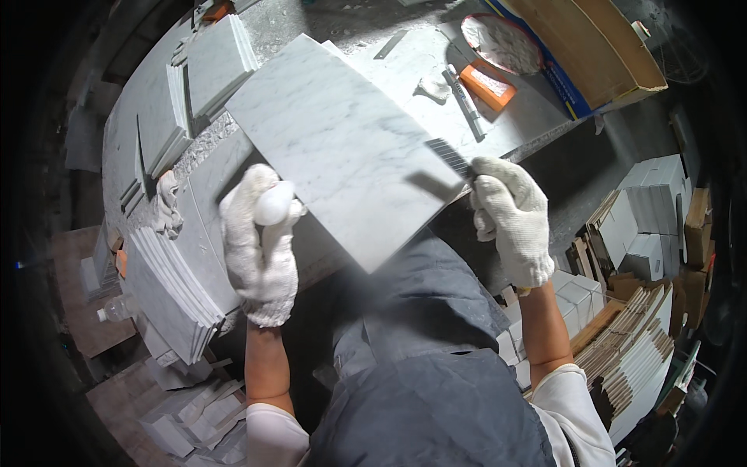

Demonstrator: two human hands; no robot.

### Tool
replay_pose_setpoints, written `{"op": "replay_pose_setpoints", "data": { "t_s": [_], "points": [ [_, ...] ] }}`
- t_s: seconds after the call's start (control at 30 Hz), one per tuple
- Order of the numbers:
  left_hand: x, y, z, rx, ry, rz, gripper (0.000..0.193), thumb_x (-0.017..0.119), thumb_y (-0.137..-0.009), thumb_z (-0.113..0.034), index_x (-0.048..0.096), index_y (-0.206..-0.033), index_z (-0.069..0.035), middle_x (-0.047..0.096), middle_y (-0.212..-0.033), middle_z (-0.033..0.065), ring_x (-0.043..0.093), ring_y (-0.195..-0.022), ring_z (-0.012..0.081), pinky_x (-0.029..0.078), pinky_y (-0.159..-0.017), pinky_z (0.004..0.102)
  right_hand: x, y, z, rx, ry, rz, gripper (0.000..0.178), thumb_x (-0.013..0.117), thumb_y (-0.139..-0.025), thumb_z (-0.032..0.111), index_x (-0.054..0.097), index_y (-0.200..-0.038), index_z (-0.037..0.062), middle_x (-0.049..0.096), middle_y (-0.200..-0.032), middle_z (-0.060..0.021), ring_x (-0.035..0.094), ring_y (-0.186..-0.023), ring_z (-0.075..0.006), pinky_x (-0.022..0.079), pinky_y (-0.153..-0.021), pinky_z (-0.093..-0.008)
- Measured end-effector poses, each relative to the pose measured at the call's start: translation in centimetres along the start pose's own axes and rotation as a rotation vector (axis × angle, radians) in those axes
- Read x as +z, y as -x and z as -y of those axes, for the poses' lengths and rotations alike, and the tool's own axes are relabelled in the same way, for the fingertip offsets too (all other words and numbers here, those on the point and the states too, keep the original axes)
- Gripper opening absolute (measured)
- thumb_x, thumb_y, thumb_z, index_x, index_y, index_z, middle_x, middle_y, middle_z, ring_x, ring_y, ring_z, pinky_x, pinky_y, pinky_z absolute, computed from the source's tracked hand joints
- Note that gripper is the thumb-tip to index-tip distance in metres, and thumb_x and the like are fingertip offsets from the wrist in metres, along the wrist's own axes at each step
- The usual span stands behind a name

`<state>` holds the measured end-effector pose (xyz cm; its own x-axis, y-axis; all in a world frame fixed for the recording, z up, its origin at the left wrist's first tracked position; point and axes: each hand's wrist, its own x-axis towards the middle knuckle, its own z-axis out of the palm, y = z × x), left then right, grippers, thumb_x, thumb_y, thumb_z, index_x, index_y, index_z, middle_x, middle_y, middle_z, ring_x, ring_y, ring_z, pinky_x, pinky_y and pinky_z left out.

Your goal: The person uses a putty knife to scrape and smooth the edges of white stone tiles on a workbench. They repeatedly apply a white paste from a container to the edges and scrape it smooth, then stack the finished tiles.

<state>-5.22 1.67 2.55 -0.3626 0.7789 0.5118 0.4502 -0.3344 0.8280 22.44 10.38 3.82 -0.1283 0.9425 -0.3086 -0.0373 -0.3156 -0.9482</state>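
A grey-veined white marble tile (334, 140) lies at a slant in front of me, its near corner jutting past the table edge toward my lap. My left hand (261, 241), in a white knit glove, is closed around a smooth white bulb-shaped thing (275, 204) beside the tile's left edge. At the tile's right corner, my gloved right hand (510, 218) pinches a flat dark tool with fine parallel stripes (447, 157). The tool's striped end lies over the tile's edge, and its shadow falls on the marble. Its other end is hidden in my fingers.
Stacked marble tiles (173, 284) stand along the left. On the table's far right lie a marker pen (464, 105), an orange box (488, 86), a round dish of white material (502, 45) and a cardboard box (587, 47). White boxes (654, 202) stand at right.
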Motion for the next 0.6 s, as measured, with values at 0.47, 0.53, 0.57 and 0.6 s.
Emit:
{"op": "replay_pose_setpoints", "data": {
  "t_s": [0.47, 0.53, 0.57, 0.6],
  "points": [
    [3.8, -2.2, -2.3, 0.535, -1.005, 0.420, 0.047, 0.075, -0.080, -0.008, 0.070, -0.127, -0.011, 0.067, -0.123, 0.0079, 0.062, -0.118, 0.0294, 0.046, -0.109, 0.0493, -4.0, 0.6, -1.9, 0.069, -0.265, -0.066, 0.035, 0.063, -0.101, 0.016, 0.060, -0.131, -0.0019, 0.064, -0.086, -0.0056, 0.053, -0.061, -0.0052, 0.045, -0.049, -0.0169],
    [4.1, -2.4, -2.2, 0.586, -0.944, 0.374, 0.046, 0.074, -0.078, -0.008, 0.072, -0.123, -0.016, 0.067, -0.119, 0.0045, 0.062, -0.115, 0.0262, 0.048, -0.106, 0.0466, -4.2, 0.6, -2.0, 0.067, -0.277, -0.056, 0.034, 0.063, -0.101, 0.016, 0.060, -0.130, -0.0020, 0.064, -0.086, -0.0056, 0.054, -0.061, -0.0054, 0.045, -0.049, -0.0170],
    [4.1, -2.5, -2.1, 0.587, -0.915, 0.370, 0.046, 0.073, -0.077, -0.008, 0.073, -0.122, -0.019, 0.067, -0.117, 0.0028, 0.061, -0.113, 0.0245, 0.049, -0.104, 0.0452, -4.3, 0.6, -2.0, 0.064, -0.280, -0.058, 0.034, 0.064, -0.101, 0.016, 0.061, -0.130, -0.0021, 0.064, -0.086, -0.0058, 0.053, -0.061, -0.0054, 0.045, -0.049, -0.0171],
    [4.2, -2.5, -2.1, 0.625, -0.924, 0.349, 0.045, 0.073, -0.077, -0.008, 0.073, -0.121, -0.019, 0.067, -0.116, 0.0027, 0.062, -0.112, 0.0241, 0.049, -0.104, 0.0451, -4.3, 0.6, -2.1, 0.061, -0.282, -0.059, 0.034, 0.064, -0.101, 0.016, 0.061, -0.130, -0.0022, 0.064, -0.086, -0.0059, 0.053, -0.061, -0.0055, 0.045, -0.048, -0.0171]
  ]
}}
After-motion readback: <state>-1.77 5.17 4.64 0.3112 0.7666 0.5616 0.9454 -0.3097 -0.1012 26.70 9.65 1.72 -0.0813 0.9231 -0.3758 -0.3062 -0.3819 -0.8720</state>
